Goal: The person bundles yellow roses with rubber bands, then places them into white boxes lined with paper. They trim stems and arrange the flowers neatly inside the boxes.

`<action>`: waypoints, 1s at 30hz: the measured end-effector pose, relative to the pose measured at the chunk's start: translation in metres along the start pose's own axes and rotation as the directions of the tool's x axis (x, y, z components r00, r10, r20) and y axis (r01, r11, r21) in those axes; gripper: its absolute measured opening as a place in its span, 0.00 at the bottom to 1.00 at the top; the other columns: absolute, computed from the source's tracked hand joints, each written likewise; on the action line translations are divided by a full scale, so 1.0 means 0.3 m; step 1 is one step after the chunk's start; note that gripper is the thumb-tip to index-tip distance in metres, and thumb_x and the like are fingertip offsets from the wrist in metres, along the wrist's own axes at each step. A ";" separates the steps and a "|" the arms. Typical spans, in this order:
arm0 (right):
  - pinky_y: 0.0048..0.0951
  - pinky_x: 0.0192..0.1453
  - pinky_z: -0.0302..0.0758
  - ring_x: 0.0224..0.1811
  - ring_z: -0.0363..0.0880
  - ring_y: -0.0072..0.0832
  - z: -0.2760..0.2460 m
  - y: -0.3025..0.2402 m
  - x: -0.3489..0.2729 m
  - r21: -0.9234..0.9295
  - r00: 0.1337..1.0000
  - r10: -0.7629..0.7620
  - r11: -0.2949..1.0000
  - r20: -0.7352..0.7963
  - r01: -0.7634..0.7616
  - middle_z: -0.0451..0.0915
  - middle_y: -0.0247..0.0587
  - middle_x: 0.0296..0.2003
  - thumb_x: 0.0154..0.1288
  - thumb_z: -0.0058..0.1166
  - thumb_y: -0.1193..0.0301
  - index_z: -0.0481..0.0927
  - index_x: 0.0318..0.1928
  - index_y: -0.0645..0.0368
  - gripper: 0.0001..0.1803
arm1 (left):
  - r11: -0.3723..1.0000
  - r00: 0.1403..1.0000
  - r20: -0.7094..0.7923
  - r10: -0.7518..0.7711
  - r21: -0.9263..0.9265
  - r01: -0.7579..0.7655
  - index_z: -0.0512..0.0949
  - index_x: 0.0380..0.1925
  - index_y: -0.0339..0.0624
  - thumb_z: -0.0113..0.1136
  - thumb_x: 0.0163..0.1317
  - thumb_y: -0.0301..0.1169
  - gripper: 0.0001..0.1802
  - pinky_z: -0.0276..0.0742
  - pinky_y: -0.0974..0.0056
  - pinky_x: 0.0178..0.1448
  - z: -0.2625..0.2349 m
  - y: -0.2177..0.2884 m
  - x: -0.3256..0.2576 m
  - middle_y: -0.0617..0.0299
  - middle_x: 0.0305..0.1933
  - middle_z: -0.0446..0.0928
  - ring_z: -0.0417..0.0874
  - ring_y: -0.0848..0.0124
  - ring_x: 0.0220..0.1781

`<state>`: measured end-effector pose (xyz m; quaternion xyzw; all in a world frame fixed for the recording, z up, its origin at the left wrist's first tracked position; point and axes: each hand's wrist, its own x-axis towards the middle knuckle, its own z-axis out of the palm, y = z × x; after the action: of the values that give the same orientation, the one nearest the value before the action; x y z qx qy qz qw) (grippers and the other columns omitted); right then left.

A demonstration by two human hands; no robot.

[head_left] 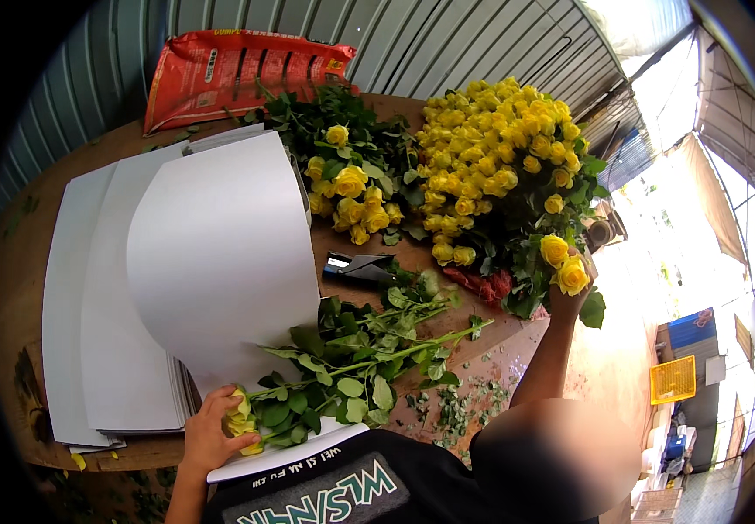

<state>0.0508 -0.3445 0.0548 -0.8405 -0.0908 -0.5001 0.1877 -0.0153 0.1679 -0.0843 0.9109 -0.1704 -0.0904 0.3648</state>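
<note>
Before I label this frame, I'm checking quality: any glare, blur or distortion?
Head view: strong glare washes out the right side; the corrugated wall bends toward the dark rim; smooth blur hides a lower-right patch; yellow roses look fairly sharp.

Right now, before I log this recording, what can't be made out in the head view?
All in the head view:
Right hand: most fingers hidden behind two open yellow roses.
Large leafy pile of yellow roses: most stems hidden by its blooms and leaves.
Large curled white sheet: hides whatever lies beneath.
Left forearm: cut off by the lower edge.
</note>
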 end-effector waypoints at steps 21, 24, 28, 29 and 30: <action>0.25 0.40 0.73 0.35 0.78 0.30 -0.071 -0.303 0.214 0.083 0.906 -0.012 0.996 0.422 -0.025 0.79 0.46 0.33 0.44 0.55 0.78 0.78 0.34 0.67 0.12 | 0.998 0.997 -0.046 0.061 0.017 -0.060 0.70 0.42 0.48 0.67 0.35 0.49 0.33 0.74 0.61 0.41 0.005 -0.002 -0.003 0.63 0.52 0.69 0.77 0.62 0.43; 0.24 0.37 0.73 0.31 0.79 0.31 -0.023 -0.555 0.255 -0.034 0.900 -0.076 0.994 0.429 0.101 0.79 0.46 0.29 0.41 0.55 0.78 0.79 0.32 0.66 0.12 | 0.997 0.999 -0.017 0.039 0.068 -0.038 0.70 0.42 0.50 0.64 0.38 0.53 0.32 0.75 0.62 0.39 -0.007 -0.001 -0.003 0.66 0.52 0.70 0.78 0.64 0.41; 0.25 0.29 0.73 0.25 0.79 0.32 0.160 -0.847 0.125 0.110 0.822 -0.159 0.987 0.547 0.118 0.79 0.43 0.24 0.40 0.54 0.79 0.78 0.30 0.62 0.11 | 0.967 0.994 0.019 0.106 0.233 -0.107 0.67 0.49 0.50 0.56 0.45 0.57 0.34 0.75 0.62 0.34 -0.015 -0.017 -0.010 0.65 0.52 0.69 0.79 0.64 0.36; 0.26 0.27 0.73 0.24 0.79 0.32 0.220 -0.882 0.082 0.186 0.717 -0.249 0.968 0.651 0.167 0.79 0.43 0.23 0.41 0.53 0.79 0.78 0.31 0.60 0.11 | 0.962 0.987 -0.032 0.155 0.231 -0.144 0.65 0.50 0.50 0.54 0.47 0.57 0.34 0.74 0.63 0.32 -0.013 -0.029 -0.025 0.64 0.52 0.68 0.79 0.64 0.34; 0.29 0.27 0.73 0.24 0.78 0.34 0.285 -0.915 0.023 0.238 0.579 -0.278 0.960 0.767 0.145 0.78 0.44 0.22 0.41 0.53 0.78 0.77 0.31 0.59 0.11 | 0.955 0.982 -0.044 0.183 0.246 -0.167 0.65 0.51 0.48 0.53 0.48 0.56 0.34 0.73 0.64 0.30 -0.017 -0.026 -0.032 0.63 0.52 0.69 0.79 0.65 0.32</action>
<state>0.0298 -0.0594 0.0859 -0.9409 -0.3013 -0.0860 0.1289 -0.0208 0.1800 -0.0856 0.9323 -0.2480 -0.0062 0.2633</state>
